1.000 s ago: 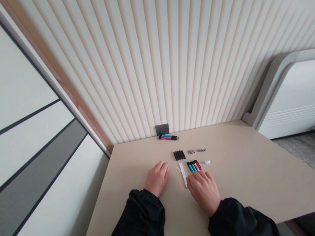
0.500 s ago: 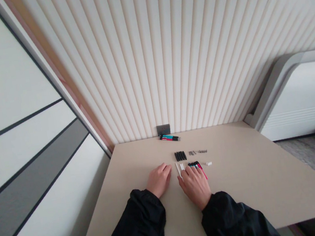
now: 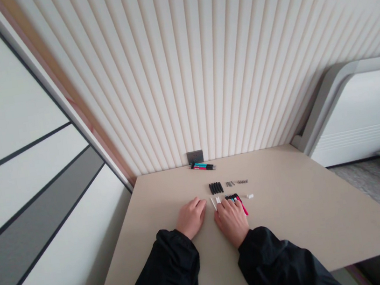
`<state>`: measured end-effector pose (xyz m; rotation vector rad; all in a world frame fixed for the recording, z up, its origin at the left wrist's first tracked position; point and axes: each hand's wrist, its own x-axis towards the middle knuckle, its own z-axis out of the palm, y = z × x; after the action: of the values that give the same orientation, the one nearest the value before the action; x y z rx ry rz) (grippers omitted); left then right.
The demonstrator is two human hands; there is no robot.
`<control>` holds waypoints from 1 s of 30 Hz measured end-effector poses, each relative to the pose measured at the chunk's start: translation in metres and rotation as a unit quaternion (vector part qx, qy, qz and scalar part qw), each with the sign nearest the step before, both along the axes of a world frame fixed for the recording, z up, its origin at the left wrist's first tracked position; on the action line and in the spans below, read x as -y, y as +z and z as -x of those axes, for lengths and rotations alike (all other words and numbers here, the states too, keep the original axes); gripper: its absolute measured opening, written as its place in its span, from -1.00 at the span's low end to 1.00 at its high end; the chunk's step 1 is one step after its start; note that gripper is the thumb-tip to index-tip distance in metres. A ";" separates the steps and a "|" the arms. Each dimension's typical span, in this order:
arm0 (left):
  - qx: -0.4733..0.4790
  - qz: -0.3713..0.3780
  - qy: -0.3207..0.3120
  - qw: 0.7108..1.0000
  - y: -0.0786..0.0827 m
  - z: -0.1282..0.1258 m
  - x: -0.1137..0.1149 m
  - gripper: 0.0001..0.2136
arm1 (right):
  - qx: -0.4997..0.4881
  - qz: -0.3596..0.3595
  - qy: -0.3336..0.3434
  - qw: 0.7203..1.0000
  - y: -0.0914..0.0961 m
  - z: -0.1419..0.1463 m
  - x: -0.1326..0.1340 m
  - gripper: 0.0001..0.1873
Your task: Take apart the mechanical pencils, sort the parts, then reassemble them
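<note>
My left hand (image 3: pixel 191 218) rests on the table, its fingers loosely bent and nothing seen in them. Just right of it, my right hand (image 3: pixel 232 221) lies over a group of pen parts with its thumb apart from the bent fingers. A thin white stick (image 3: pixel 213 202) is close to the right thumb, and short white pieces (image 3: pixel 218 200) lie at the index fingertip. Black, blue and pink pen barrels (image 3: pixel 244 207) are partly hidden under this hand. Small white parts (image 3: pixel 250 196) sit to its right.
Black grips (image 3: pixel 216 188) stand in a row beyond my hands, beside small metal tips (image 3: pixel 230 184) and springs or similar metal pieces (image 3: pixel 242 182). Several pens (image 3: pixel 203 166) lie at the table's back edge below a dark wall socket (image 3: pixel 195 156). A white cabinet is at left.
The view has shifted slightly. My right hand has moved a little left and covers more of the white pieces. My left hand stays in place.
</note>
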<state>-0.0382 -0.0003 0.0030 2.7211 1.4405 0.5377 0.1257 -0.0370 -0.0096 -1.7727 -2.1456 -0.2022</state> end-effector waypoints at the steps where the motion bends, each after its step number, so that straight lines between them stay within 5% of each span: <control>1: -0.001 -0.001 -0.001 1.000 0.000 0.000 0.000 -0.75 | -0.002 0.000 -0.002 1.000 0.000 0.001 0.000 -0.92; 5: 0.042 -0.010 -0.010 0.999 -0.002 0.000 0.000 -0.74 | -0.022 -0.007 -0.008 1.000 0.003 0.002 0.001 -0.92; 9: 0.219 -0.010 -0.039 0.975 -0.001 -0.006 0.001 -0.72 | -0.107 -0.022 0.043 0.993 0.015 -0.006 -0.007 -0.82; 12: 0.420 0.018 -0.017 0.907 0.001 -0.017 0.001 -0.77 | -0.211 -0.016 0.136 0.968 0.024 -0.016 -0.018 -0.82; 15: 0.600 0.068 0.038 0.796 0.001 -0.029 0.000 -0.78 | -0.290 0.010 0.203 0.935 0.026 -0.021 -0.026 -0.77; 17: 0.657 0.098 0.061 0.745 0.000 -0.036 0.000 -0.77 | -0.336 0.040 0.221 0.914 0.023 -0.020 -0.027 -0.76; 20: 0.688 0.150 0.060 0.707 -0.002 -0.040 0.001 -0.75 | -0.391 0.076 0.210 0.893 0.018 -0.016 -0.025 -0.78; 24: 0.682 0.192 0.053 0.704 -0.002 -0.036 0.001 -0.73 | -0.442 0.097 0.165 0.876 0.012 -0.020 -0.026 -0.77; 30: 0.545 0.273 0.055 0.791 -0.003 -0.029 0.000 -0.67 | -0.607 0.085 0.097 0.784 0.005 -0.034 -0.038 -0.61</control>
<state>-0.0092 -0.0005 0.0002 1.3814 1.1065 1.1810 0.1602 0.0006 -0.0049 -1.1241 -1.3113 0.9581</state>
